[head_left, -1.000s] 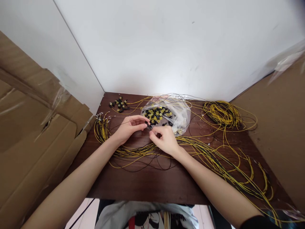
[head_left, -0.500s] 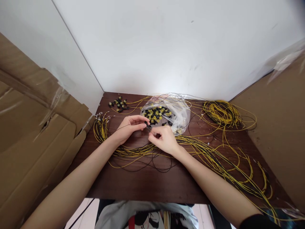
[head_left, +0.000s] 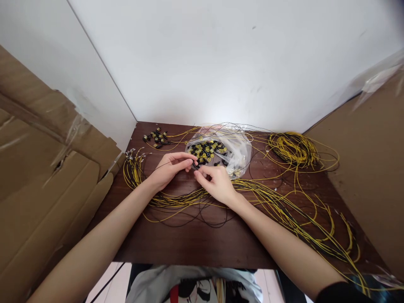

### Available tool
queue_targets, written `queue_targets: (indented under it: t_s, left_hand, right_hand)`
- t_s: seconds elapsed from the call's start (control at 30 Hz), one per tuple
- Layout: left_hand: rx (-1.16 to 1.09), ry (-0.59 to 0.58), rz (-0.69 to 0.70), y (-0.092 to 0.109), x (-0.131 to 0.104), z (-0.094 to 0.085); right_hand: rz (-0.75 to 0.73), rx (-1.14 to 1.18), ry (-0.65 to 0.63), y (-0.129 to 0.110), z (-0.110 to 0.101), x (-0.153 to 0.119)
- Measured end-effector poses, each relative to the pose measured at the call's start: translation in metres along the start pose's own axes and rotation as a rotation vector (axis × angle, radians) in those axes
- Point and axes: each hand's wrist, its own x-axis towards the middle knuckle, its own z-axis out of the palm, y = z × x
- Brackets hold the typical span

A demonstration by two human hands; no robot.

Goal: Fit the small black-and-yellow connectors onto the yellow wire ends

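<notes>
My left hand pinches a small black connector piece between thumb and fingertips, and a thin black wire runs out from that hand to the left. Facing it, my right hand is closed at the fingertips by the connector's lower end; what lies inside that pinch is mostly hidden. Right behind both hands a clear plastic bag lies spread, with many black and yellow connector pieces on it. Beneath the wrists passes a long bundle of yellow and black wires.
A coil of yellow and black wire lies at the back right. More black-and-yellow connectors sit at the back left, above the bundle's metal-tipped ends. Cardboard walls the left side, another cardboard sheet the right. The brown table meets a white wall.
My right hand's fingertips have shifted slightly left, closer to the left hand, and its fingers are drawn nearer together. The black connector piece stays between the hands.
</notes>
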Motion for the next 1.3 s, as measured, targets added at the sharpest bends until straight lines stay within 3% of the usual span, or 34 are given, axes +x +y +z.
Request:
queue_targets:
  t_s: [0.63,1.0,1.3]
  left_hand:
    - [-0.159,0.030,-0.028,-0.0015,0.0021,0.0029]
    - [-0.184,0.047,-0.008,-0.0007,0.0026,0.0017]
    - [-0.184,0.069,-0.020,0.0000,0.0026,0.0022]
  right_hand:
    - [-0.007,0.030,0.016,0.0003,0.0003,0.0005]
    - [0.151,0.343,0.201,0.0046,0.0018,-0.0002]
    - [0.196,0.454,0.316,0.0050,0.0022,-0.0002]
